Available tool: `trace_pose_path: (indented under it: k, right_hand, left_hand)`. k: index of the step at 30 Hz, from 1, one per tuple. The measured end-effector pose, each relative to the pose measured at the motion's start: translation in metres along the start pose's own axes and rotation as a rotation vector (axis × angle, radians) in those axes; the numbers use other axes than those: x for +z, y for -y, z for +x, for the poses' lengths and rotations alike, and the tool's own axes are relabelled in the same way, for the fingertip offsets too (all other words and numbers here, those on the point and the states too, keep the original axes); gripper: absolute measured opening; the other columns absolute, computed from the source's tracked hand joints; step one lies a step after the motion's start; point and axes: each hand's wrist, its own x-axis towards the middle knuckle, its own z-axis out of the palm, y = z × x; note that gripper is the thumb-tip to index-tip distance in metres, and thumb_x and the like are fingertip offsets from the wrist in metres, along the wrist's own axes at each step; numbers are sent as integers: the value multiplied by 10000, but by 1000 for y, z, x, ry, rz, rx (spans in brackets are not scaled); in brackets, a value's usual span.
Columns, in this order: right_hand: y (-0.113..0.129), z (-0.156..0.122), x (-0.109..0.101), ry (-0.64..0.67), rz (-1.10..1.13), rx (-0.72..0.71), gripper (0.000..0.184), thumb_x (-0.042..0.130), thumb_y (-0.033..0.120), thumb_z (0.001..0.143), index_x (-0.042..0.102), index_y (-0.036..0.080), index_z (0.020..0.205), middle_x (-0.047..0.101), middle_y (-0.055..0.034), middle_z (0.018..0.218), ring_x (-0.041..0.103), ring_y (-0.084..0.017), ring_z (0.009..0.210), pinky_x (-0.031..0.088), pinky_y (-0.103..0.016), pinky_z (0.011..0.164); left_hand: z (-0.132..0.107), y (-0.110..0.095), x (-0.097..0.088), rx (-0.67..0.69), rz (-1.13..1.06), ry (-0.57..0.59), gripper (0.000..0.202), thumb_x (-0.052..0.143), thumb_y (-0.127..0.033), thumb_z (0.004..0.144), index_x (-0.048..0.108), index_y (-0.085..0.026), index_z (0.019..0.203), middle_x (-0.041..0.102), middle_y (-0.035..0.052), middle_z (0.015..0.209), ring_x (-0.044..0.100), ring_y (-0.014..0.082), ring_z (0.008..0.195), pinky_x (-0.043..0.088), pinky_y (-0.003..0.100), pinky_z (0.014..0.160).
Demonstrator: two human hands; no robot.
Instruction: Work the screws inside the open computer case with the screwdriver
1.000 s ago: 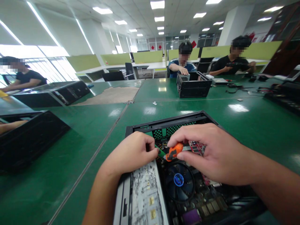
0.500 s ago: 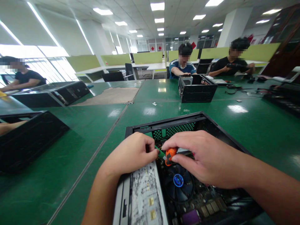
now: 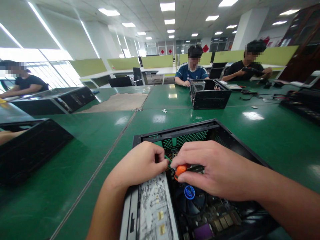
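Note:
An open black computer case lies on the green table in front of me. Inside it are a round black cooling fan with a blue hub and a motherboard. My right hand, above the fan, grips the orange handle of a screwdriver; its shaft is hidden. My left hand rests at the inner edge of the metal drive bay, fingers curled in a pinch beside a thin green piece and some wires. What those fingers hold is hidden.
Another open computer case stands across the table before a person in a blue shirt. More black cases are at the left, one with a forearm inside. Cables lie at the far right. Two more people sit farther off.
My right hand has shifted slightly left and turned around the orange handle, covering more of it. My left hand stays put. The person opposite has drawn a hand back off their case.

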Motion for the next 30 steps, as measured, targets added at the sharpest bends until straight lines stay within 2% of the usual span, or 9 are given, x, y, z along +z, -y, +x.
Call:
trace_pose_path:
  k: [5, 8, 14, 16, 21, 25, 27, 30]
  right_hand:
    - [-1, -2, 1, -7, 5, -13, 317, 554, 69, 941, 675, 195, 1206, 705, -65, 1184, 623, -188, 1093, 460, -338, 996]
    - [-1, -1, 0, -10, 1, -4, 353, 544, 57, 933, 653, 201, 1236, 704, -66, 1226, 617, -199, 1131, 451, -364, 1021]
    - [0, 2, 0, 24, -18, 32, 125, 666, 228, 932, 690, 193, 1050, 714, -28, 1024, 634, -176, 920, 464, -301, 834]
    - [-2, 2, 1, 20, -24, 46, 112, 696, 263, 914, 685, 198, 1005, 700, -5, 971, 624, -165, 883, 451, -289, 802]
    - [1, -1, -1, -25, 2, 24, 189, 636, 134, 910, 669, 187, 1089, 694, -9, 1014, 612, -142, 908, 437, -259, 826]
    - [9, -8, -13, -60, 96, -65, 169, 642, 75, 820, 705, 158, 952, 679, -7, 861, 615, -132, 774, 466, -244, 743]
    - [12, -13, -21, 6, 115, -73, 162, 660, 59, 769, 715, 164, 880, 672, 6, 794, 609, -127, 710, 470, -242, 699]
    - [9, -19, -30, 137, 48, -6, 209, 671, 32, 718, 720, 186, 851, 680, 21, 774, 606, -126, 687, 460, -246, 678]
  left_hand:
    - [0, 1, 1, 13, -10, 0, 214, 548, -286, 784, 646, -173, 632, 594, -19, 579, 522, 121, 576, 329, 243, 549]
    - [1, 3, 2, 19, -11, -4, 230, 551, -303, 794, 639, -170, 628, 590, -16, 577, 521, 124, 579, 331, 243, 553]
    - [1, 1, 0, 4, -11, -1, 196, 544, -262, 770, 646, -176, 626, 604, -23, 582, 510, 114, 564, 326, 243, 542]
    - [1, 0, 0, 4, -13, -6, 187, 542, -252, 762, 648, -176, 628, 605, -26, 582, 511, 112, 562, 325, 244, 539]
    - [0, 2, 1, 21, 5, -17, 215, 538, -269, 782, 616, -177, 603, 578, -29, 558, 510, 113, 555, 320, 247, 530]
    - [0, 2, 1, 21, 16, -13, 216, 543, -278, 790, 629, -180, 619, 601, -30, 579, 521, 111, 564, 339, 247, 543]
    - [0, 1, 1, 17, 22, -14, 226, 541, -286, 796, 631, -181, 617, 606, -30, 580, 520, 108, 561, 348, 248, 549]
    - [1, 2, 1, 14, 38, -18, 247, 537, -305, 808, 629, -183, 615, 606, -30, 580, 520, 108, 556, 350, 253, 548]
